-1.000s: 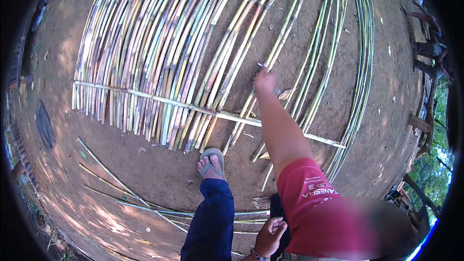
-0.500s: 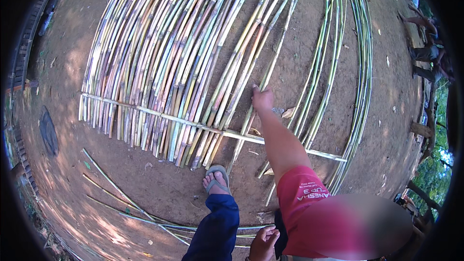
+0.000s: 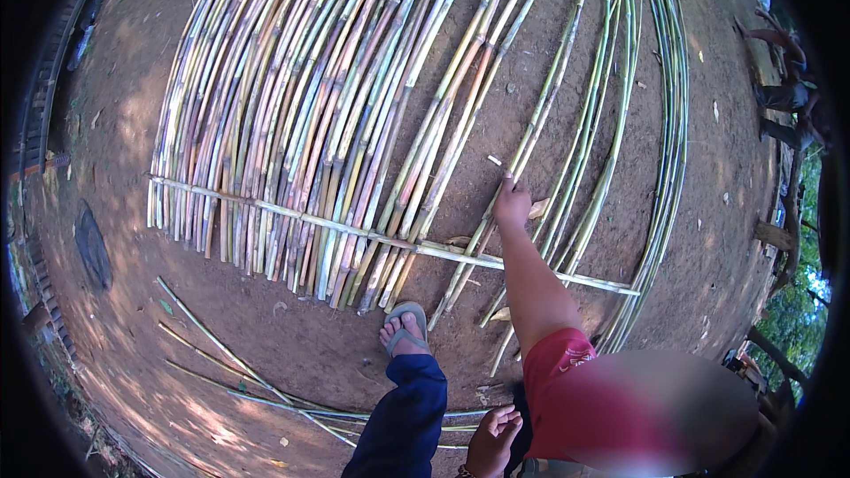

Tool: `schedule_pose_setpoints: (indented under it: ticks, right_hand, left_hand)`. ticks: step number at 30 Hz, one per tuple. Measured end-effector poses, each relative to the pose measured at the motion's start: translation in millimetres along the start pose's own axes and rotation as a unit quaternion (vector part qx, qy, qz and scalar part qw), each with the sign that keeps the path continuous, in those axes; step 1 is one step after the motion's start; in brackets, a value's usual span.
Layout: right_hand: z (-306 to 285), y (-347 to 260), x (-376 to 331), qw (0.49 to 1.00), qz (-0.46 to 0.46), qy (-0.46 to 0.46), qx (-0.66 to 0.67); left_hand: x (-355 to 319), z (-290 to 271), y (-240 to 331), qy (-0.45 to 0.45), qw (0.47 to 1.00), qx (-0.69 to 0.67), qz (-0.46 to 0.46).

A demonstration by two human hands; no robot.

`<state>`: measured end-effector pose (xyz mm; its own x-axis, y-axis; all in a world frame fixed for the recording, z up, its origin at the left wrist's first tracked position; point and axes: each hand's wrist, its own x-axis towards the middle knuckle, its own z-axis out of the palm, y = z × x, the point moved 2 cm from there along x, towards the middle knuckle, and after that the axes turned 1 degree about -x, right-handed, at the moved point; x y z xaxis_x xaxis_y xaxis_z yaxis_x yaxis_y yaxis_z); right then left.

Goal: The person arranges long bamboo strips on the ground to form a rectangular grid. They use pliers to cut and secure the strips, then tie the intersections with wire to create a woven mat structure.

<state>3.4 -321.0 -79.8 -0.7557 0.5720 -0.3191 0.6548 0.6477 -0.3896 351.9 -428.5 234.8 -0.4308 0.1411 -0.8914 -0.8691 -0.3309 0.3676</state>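
My right arm, in a red sleeve, stretches out over the ground. My right hand [image 3: 511, 206] is closed round a thin bamboo pole [image 3: 546, 106], close to the pole's lower part; another slim pole seems to lie along it. To the left, many bamboo poles [image 3: 292, 115] lie side by side, with a split bamboo crosspiece [image 3: 345, 228] across their near ends and running on to the right. My left hand [image 3: 496, 443] hangs low beside my navy trouser leg, fingers loosely curled and apart, nothing seen in them. Part of its palm is hidden.
Green bamboo poles [image 3: 671, 124] lie in a bundle at the right, with a few thinner poles [image 3: 611, 150] nearer. Several loose poles [image 3: 266, 387] lie behind my sandalled foot [image 3: 405, 329]. A dark flat object [image 3: 92, 246] lies at left; people [image 3: 786, 97] are at the far right.
My right hand has moved to the right and slightly nearer, taking the thin pole with it. A small pale stub now shows on the soil. My left hand has barely moved, its fingers slightly looser.
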Motion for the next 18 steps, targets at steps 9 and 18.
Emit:
schedule_pose_setpoints:
  ticks: [9,18]
  right_hand:
    - [26.6,-143.8,14.8,0.987,-0.16,-0.008,0.006]
    - [48.8,-191.9,30.1,0.99,-0.109,-0.09,-0.02]
  left_hand:
    - [17.3,-12.6,6.1,-0.002,1.0,-0.031,-0.005]
    - [33.1,-34.1,22.1,0.006,1.0,-0.029,-0.006]
